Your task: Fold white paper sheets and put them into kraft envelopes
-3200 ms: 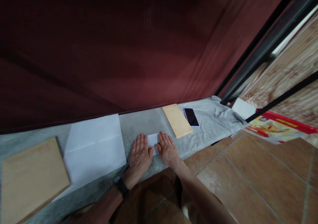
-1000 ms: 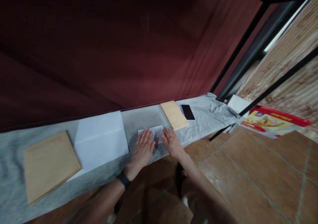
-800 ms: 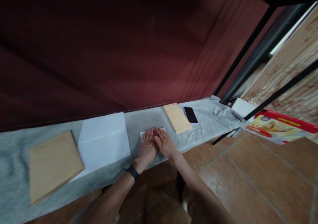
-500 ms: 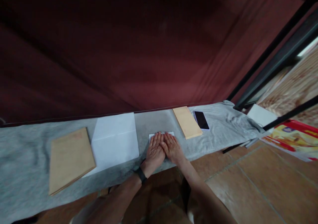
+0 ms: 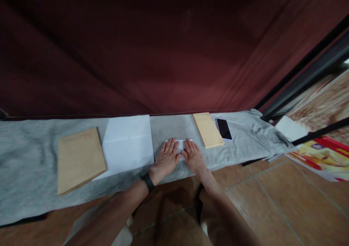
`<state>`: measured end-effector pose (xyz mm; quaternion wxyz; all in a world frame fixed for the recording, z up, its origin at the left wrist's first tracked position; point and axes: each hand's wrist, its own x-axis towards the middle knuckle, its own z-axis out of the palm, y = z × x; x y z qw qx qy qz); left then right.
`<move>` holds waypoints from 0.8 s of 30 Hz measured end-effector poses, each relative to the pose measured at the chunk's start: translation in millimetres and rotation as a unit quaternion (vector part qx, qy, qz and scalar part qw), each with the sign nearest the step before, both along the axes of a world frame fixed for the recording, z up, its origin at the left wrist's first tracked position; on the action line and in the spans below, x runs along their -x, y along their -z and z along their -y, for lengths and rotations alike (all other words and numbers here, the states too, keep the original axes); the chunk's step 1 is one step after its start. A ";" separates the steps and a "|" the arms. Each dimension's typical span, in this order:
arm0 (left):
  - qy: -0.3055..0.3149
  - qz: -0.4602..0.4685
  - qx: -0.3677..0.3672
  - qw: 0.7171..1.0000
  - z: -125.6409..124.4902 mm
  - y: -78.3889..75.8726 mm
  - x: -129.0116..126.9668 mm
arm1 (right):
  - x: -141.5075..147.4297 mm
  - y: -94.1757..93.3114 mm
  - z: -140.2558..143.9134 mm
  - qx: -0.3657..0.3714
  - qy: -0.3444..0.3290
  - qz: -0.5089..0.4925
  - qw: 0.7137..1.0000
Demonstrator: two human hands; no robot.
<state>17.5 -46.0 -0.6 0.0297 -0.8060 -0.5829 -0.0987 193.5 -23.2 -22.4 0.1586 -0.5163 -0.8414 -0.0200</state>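
A small folded white paper (image 5: 180, 145) lies on the grey cloth (image 5: 32, 155) in front of me. My left hand (image 5: 165, 159) rests flat on its left part, fingers spread, a black band on the wrist. My right hand (image 5: 193, 157) lies flat on its right part. A narrow strip of paper shows between the two hands and beyond the fingertips. Neither hand grips anything.
Left of the hands lie a large white sheet (image 5: 127, 141) and a big brown envelope (image 5: 80, 159). To the right are a slim tan envelope (image 5: 208, 129) and a dark phone (image 5: 224, 128). A white paper (image 5: 291, 128) and a colourful printed sheet (image 5: 324, 157) lie far right. A maroon curtain (image 5: 152, 49) hangs behind.
The hands came together on the folded paper, then slid slightly apart again, staying flat on it. The camera view swung left and levelled.
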 end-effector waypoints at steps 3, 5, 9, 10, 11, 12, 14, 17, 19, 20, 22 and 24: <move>0.001 0.003 0.003 1.000 4.3 -0.1 2.4 | -4.3 1.2 0.4 0.006 0.015 0.004 1.000; -0.001 0.003 0.005 1.000 6.8 0.9 3.3 | -6.8 1.4 0.9 0.010 0.019 0.005 1.000; 0.000 -0.001 0.007 1.000 9.4 -0.1 2.7 | -11.6 0.5 2.6 0.010 0.028 0.007 1.000; 0.003 -0.003 0.006 1.000 9.7 -1.2 2.0 | -12.9 0.0 3.3 0.009 0.031 0.010 0.999; 0.005 -0.006 0.004 1.000 10.0 -2.6 1.0 | -14.2 -0.4 4.1 0.006 0.033 0.013 0.999; 0.007 -0.009 0.003 1.000 10.3 -4.1 0.0 | -15.6 -0.8 5.0 0.003 0.035 0.018 0.999; 0.010 -0.015 0.004 1.000 11.0 -7.2 -2.1 | -18.6 -1.4 7.1 -0.003 0.036 0.026 0.999; 0.011 -0.022 0.008 1.000 11.8 -10.6 -4.2 | -23.5 -2.0 10.7 -0.010 0.037 0.035 0.999; 0.011 -0.022 0.012 1.000 12.2 -11.7 -4.5 | -26.9 -2.3 12.8 -0.014 0.036 0.039 0.998; 0.011 -0.021 0.015 1.000 12.3 -12.0 -4.3 | -28.5 -2.5 13.7 -0.015 0.035 0.040 0.998; 0.008 -0.020 0.020 1.000 12.3 -12.4 -4.0 | -31.4 -3.0 15.0 -0.015 0.033 0.040 0.999; 0.001 -0.021 0.025 0.999 12.0 -13.1 -3.8 | -34.0 -3.6 15.8 -0.012 0.033 0.039 0.999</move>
